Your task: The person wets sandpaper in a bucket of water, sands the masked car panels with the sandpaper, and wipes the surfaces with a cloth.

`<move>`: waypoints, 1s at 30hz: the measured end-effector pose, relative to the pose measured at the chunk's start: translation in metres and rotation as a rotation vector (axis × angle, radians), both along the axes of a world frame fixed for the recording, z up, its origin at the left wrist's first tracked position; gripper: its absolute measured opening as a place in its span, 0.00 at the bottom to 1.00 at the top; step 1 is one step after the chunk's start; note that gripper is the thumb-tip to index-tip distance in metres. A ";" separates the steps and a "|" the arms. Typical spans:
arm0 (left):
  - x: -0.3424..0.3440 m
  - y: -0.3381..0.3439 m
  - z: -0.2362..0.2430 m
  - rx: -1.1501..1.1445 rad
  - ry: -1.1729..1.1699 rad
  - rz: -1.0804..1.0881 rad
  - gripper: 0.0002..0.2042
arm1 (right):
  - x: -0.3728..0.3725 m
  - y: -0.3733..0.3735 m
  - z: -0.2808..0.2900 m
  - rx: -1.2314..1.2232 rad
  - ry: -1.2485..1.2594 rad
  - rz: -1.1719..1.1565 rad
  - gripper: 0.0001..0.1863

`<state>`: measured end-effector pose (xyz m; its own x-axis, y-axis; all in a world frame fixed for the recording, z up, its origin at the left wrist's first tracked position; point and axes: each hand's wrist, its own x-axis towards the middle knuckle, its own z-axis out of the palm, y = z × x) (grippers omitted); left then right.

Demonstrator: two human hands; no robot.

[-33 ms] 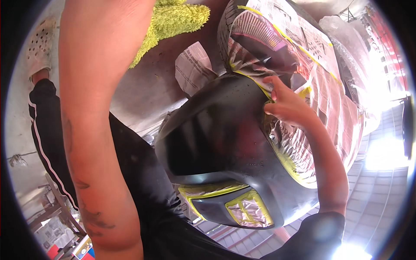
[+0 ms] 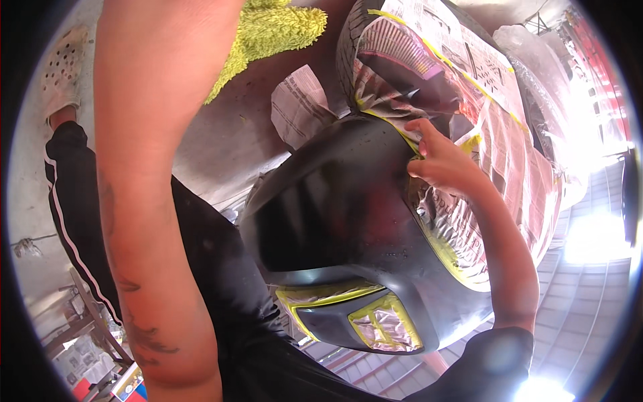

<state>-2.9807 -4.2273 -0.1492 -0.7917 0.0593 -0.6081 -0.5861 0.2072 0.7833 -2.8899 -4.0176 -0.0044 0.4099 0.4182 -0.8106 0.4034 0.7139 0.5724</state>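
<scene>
My right hand point(image 2: 441, 161) rests at the upper edge of a dark, smooth bumper point(image 2: 321, 208), where it meets the newspaper masking point(image 2: 512, 181). Its forefinger and thumb are spread apart, touching the taped edge, and I see nothing held; the other fingers are mostly hidden. My left arm point(image 2: 151, 167) runs up the left side, and its fingers lie beyond the top edge. Against that arm is a fluffy yellow-green cloth point(image 2: 278, 33); whether my left hand grips it cannot be seen. Small droplets dot the bumper, and yellow tape point(image 2: 449, 258) borders it.
A paper flap point(image 2: 299, 106) sticks out beside the tyre point(image 2: 346, 57). Lower down, a taped, paper-covered opening point(image 2: 384, 327) sits in the bumper. Clear plastic sheeting point(image 2: 536, 74) hangs behind the masked body. A wooden stand point(image 2: 94, 315) is at lower left.
My left arm and the cloth beside it have shifted very slightly to the right. My right hand stays at the same place on the taped edge.
</scene>
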 end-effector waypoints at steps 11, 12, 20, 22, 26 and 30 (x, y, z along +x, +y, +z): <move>0.002 -0.021 -0.007 0.418 -0.203 0.055 0.09 | 0.006 0.002 -0.009 0.016 -0.105 0.014 0.34; 0.002 -0.023 -0.007 0.421 -0.202 0.027 0.09 | 0.007 0.002 -0.011 0.024 -0.119 0.030 0.34; 0.001 -0.025 -0.001 0.346 -0.199 0.037 0.09 | 0.011 -0.007 -0.013 0.057 -0.122 0.115 0.35; -0.001 -0.029 -0.002 0.433 -0.231 0.075 0.09 | 0.012 -0.011 -0.015 0.036 -0.107 0.209 0.34; -0.006 -0.035 -0.003 0.419 -0.207 0.057 0.09 | 0.007 -0.016 -0.020 0.021 -0.169 0.274 0.33; -0.012 -0.034 0.003 0.392 -0.171 0.081 0.10 | 0.010 0.021 -0.018 0.023 -0.118 0.091 0.30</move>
